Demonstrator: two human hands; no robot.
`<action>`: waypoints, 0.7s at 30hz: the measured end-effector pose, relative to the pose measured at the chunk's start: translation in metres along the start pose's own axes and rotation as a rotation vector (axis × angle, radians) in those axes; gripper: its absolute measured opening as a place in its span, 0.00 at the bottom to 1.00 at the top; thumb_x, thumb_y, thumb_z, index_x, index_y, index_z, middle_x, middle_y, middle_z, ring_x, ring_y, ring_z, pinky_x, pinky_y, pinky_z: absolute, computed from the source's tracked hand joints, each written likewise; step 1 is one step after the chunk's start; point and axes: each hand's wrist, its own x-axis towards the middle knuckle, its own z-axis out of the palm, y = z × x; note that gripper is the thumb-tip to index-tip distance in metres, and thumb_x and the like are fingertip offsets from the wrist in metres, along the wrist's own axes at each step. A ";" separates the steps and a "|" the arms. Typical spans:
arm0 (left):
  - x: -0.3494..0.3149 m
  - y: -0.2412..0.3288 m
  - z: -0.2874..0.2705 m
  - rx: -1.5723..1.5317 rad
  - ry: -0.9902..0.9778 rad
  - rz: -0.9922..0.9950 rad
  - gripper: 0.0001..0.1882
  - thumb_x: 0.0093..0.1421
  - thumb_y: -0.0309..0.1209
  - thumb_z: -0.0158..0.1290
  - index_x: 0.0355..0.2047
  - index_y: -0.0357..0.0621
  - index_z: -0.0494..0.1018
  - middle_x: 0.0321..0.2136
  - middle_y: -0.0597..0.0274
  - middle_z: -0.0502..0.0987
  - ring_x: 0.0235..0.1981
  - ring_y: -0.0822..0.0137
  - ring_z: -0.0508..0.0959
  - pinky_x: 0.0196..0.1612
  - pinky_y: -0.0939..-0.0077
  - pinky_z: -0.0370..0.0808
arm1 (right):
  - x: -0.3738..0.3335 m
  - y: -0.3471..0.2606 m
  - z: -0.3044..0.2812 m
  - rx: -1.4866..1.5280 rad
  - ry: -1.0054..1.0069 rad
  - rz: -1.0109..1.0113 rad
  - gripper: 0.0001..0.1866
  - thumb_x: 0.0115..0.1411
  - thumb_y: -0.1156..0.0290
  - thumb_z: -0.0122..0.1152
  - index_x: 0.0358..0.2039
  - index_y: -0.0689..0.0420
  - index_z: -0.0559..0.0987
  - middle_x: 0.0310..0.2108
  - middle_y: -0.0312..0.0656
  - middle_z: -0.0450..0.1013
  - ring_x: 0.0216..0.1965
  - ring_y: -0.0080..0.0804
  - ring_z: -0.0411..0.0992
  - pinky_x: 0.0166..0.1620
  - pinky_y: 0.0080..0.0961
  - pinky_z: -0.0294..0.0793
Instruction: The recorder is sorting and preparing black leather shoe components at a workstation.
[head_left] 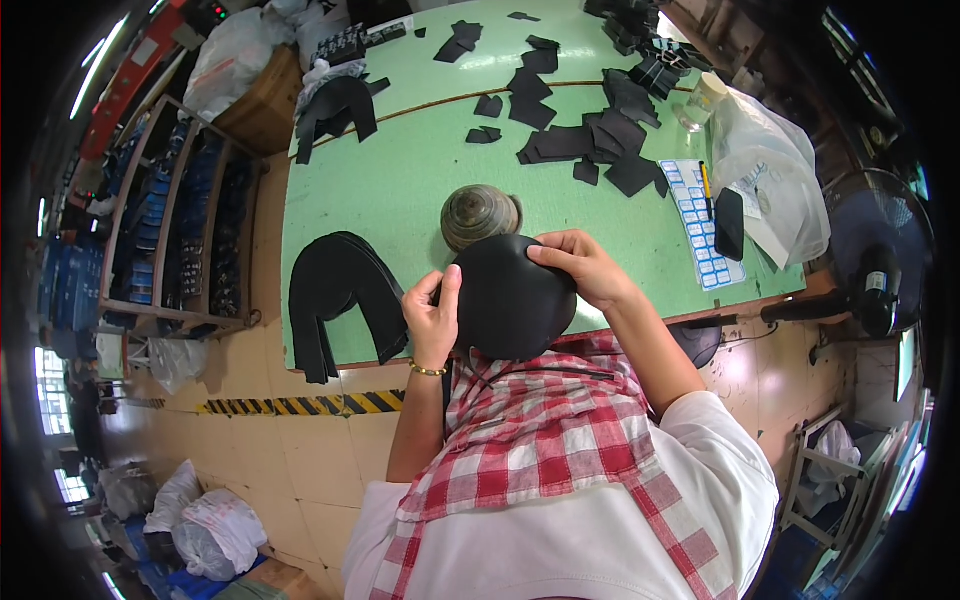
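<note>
A smooth, rounded black leather-like piece (pixel 515 300) is held up in front of my apron, over the near edge of the green table. My right hand (pixel 590 268) pinches its upper right edge between thumb and fingers. At its left edge is my left hand (pixel 432 318), closed on it with the thumb upright; some of its fingertips are hidden. Just beyond the piece, a round, ridged grey-brown block (pixel 480 217) sits on the table. To the left lies a stack of black U-shaped pieces (pixel 345 275).
Loose black cut pieces (pixel 590 140) are scattered over the green table (pixel 400 190). On its right side are a label sheet (pixel 690 215), a pen (pixel 706 182), a phone (pixel 730 225), a plastic bag (pixel 765 160) and a jar (pixel 700 103). A fan (pixel 880 250) stands right; a loaded rack (pixel 180 220) left.
</note>
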 end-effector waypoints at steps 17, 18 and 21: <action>-0.011 -0.009 -0.005 0.077 -0.002 -0.018 0.24 0.59 0.33 0.50 0.12 0.39 0.53 0.10 0.74 0.50 0.16 0.82 0.49 0.16 0.80 0.46 | 0.006 0.003 0.006 -0.341 0.010 -0.012 0.13 0.55 0.64 0.57 0.30 0.65 0.76 0.23 0.32 0.71 0.23 0.14 0.67 0.27 0.12 0.67; -0.012 -0.007 -0.005 0.072 -0.001 -0.019 0.23 0.59 0.33 0.50 0.12 0.39 0.53 0.10 0.74 0.50 0.16 0.82 0.49 0.16 0.80 0.46 | 0.008 0.003 0.007 -0.380 0.008 -0.032 0.15 0.55 0.64 0.57 0.30 0.66 0.76 0.22 0.33 0.71 0.23 0.15 0.67 0.27 0.13 0.67; -0.015 0.001 -0.008 0.044 -0.031 -0.014 0.23 0.58 0.32 0.51 0.12 0.39 0.53 0.11 0.73 0.50 0.16 0.82 0.49 0.16 0.80 0.46 | 0.009 0.003 0.018 -0.505 0.052 -0.055 0.16 0.55 0.64 0.58 0.31 0.67 0.76 0.22 0.34 0.71 0.23 0.16 0.67 0.26 0.15 0.67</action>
